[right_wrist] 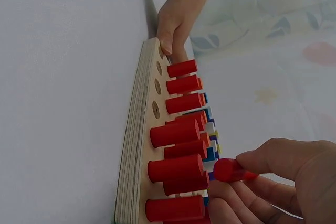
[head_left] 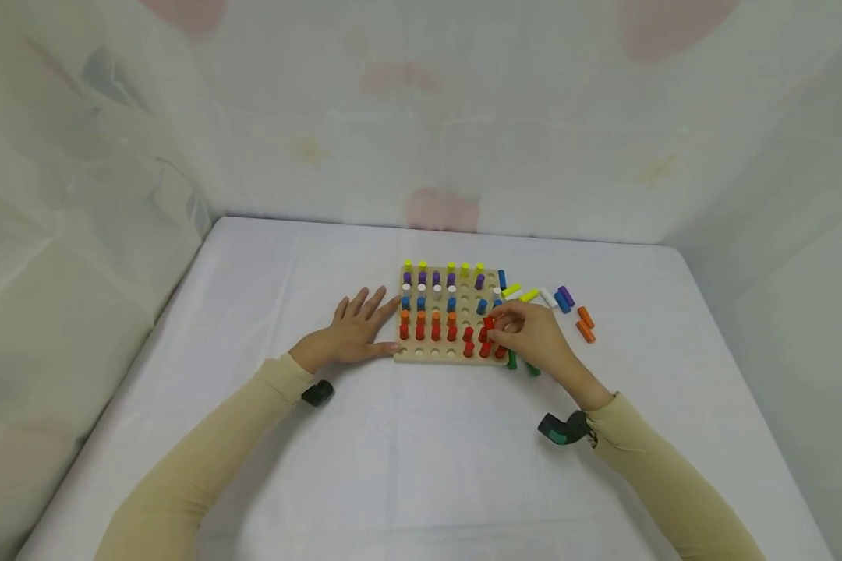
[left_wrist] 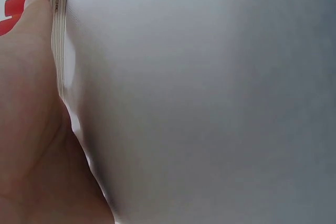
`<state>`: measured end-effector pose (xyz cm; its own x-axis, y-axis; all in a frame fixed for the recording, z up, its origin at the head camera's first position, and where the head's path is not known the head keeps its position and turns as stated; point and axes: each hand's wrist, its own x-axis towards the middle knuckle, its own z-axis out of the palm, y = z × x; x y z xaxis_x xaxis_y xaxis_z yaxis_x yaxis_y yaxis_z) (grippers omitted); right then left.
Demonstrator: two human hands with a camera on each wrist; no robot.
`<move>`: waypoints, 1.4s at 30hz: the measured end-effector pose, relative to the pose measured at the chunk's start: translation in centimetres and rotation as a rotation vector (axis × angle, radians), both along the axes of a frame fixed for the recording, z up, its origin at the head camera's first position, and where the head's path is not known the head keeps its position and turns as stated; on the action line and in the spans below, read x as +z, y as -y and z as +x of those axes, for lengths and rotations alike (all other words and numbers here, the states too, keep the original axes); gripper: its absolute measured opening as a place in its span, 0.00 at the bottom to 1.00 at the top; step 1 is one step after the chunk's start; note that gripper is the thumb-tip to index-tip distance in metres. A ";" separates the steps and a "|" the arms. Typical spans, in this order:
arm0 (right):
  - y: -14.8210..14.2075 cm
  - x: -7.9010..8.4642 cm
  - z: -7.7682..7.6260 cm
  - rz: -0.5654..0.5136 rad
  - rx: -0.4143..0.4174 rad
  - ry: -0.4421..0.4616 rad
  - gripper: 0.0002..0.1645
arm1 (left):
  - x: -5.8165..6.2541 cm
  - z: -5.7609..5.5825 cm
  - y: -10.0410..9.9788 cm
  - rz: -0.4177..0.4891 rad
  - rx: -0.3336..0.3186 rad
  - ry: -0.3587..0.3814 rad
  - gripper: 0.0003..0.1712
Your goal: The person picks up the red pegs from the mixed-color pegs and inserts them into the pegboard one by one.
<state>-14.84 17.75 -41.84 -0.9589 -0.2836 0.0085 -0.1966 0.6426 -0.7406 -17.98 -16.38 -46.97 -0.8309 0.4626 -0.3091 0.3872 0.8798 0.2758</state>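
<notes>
A wooden pegboard lies on the white table, with upright pegs in rows of yellow, purple, white, blue, orange and red. Fingers spread, the left hand lies flat on the table; its thumb and a fingertip touch the board's left edge. Over the board's right part, the right hand pinches a red peg between thumb and fingers, above the standing pegs. In the front row, several red pegs stand at the right, while bare holes show at the left. The right hand hides part of the board's right side.
Loose pegs lie right of the board: two orange pegs, a purple peg, a white peg, blue and yellow ones. Green pegs show below the right hand. A patterned cloth wall rises behind the table.
</notes>
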 end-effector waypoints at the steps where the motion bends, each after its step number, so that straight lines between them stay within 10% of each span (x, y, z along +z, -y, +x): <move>1: 0.1 0.0 0.0 -0.003 0.000 0.001 0.18 | 0.0 0.0 0.0 0.000 -0.001 -0.001 0.54; 42: 3.9 -1.1 1.0 -0.142 0.078 -0.121 0.13 | -0.2 0.1 -0.1 -0.006 0.005 0.016 0.54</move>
